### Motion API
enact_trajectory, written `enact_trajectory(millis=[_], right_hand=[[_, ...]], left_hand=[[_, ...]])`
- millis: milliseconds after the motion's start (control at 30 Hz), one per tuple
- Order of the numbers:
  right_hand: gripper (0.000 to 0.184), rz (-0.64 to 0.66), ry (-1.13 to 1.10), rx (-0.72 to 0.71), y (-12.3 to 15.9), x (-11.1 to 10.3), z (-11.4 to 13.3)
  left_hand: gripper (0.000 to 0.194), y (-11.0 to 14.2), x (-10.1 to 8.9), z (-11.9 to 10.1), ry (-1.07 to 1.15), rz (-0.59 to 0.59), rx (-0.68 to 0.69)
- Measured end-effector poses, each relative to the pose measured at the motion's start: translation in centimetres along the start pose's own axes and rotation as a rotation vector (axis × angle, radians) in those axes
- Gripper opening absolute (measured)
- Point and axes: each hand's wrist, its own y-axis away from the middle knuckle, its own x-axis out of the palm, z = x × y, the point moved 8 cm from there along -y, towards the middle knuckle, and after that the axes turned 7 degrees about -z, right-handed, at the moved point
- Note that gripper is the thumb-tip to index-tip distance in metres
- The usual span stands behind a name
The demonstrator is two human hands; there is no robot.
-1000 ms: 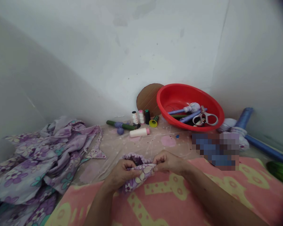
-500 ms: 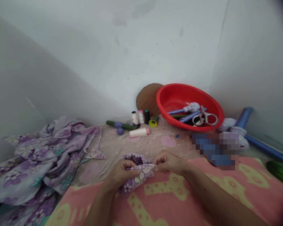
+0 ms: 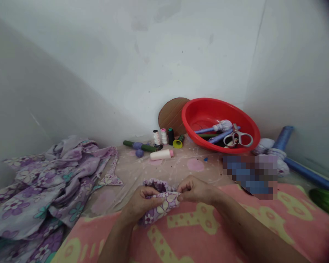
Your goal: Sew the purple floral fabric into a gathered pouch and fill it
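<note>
A small piece of purple flowered cloth (image 3: 160, 208) with a ruffled edge is held between both hands over a pink and yellow blanket (image 3: 208, 233). My left hand (image 3: 141, 201) is closed around its left end. My right hand (image 3: 194, 190) pinches its right end, fingers pressed together. The two hands nearly touch. Whether a needle or thread is between the fingers cannot be made out.
A heap of the same purple flowered fabric (image 3: 44, 186) lies at the left. Thread spools (image 3: 163, 137) and a white cone (image 3: 161, 155) stand near the wall. A red basin (image 3: 219, 124) holds scissors (image 3: 237, 138) and blue rolls. Blue tubes (image 3: 296, 157) lie at the right.
</note>
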Motion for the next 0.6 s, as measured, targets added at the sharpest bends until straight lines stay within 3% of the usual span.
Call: enact_trajectory(millis=[200, 400, 600], right_hand=[[0.013, -0.045, 0.023, -0.049, -0.3, 0.2, -0.1], [0.012, -0.029, -0.072, -0.05, -0.6, 1.2, -0.3], [0.013, -0.034, -0.153, 0.045, -0.5, 0.9, -0.8]], left_hand=[[0.017, 0.1, 0.7, -0.9, -0.124, -0.006, 0.096], [0.017, 0.1, 2.2, -1.5, -0.241, 0.072, 0.211], [0.02, -0.1, 1.1, -0.5, -0.113, 0.037, 0.108]])
